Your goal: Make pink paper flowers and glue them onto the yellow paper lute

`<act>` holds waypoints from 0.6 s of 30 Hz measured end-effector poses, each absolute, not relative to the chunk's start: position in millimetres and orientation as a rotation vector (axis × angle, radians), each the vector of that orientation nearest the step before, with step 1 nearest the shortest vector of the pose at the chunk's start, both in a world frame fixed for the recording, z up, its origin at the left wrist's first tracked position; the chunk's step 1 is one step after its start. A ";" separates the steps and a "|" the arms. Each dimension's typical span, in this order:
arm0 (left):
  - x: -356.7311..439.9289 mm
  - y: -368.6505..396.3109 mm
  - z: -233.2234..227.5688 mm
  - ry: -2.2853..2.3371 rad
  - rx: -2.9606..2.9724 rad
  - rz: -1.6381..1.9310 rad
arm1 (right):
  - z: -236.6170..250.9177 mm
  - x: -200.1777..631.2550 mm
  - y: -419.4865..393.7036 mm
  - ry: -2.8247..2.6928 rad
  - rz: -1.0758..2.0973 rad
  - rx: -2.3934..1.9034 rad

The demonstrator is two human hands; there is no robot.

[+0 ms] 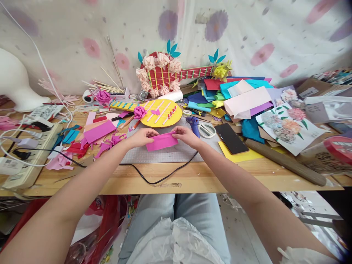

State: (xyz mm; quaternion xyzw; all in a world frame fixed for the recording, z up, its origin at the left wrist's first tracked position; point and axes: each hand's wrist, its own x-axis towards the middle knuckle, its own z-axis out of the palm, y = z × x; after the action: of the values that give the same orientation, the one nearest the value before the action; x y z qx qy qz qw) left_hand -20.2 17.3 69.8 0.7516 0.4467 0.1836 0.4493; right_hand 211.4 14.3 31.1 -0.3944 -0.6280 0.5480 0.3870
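A strip of bright pink paper point(162, 142) is held up between my two hands over a grey cutting mat point(137, 157). My left hand point(143, 137) pinches its left end, and my right hand point(187, 135) grips the upper right corner. Just behind them lies a yellow paper guitar point(165, 113) with pink strings, red pieces and a pink flower point(139, 112). To the right of my right hand stands a blue glue gun point(193, 125), and white-handled scissors point(206, 129) lie beside it.
A black phone point(231, 138) rests on yellow paper, with a wooden stick point(286, 161) nearby. A black cord point(154, 182) crosses the front edge. Left are pink paper scraps point(99, 132) and a power strip point(33, 157). A red flowered guitar point(165, 73) leans behind.
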 end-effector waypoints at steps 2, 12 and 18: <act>-15.9 15.4 75.0 1.064 1.858 0.363 | 32.8 209.2 12.8 -1.619 1.377 -1.009; 0.9 11.8 81.6 1.085 1.461 0.219 | 49.3 215.8 2.0 -1.955 0.827 -1.000; -3.5 13.1 83.6 1.017 1.176 0.243 | 66.3 222.9 -6.2 -2.241 0.526 -0.840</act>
State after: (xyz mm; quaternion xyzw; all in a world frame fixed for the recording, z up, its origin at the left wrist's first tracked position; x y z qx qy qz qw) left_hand -3.5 13.1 83.6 0.5292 0.4578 0.1096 0.7060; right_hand 222.9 -6.2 66.3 -0.3224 -0.8605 0.2020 0.3388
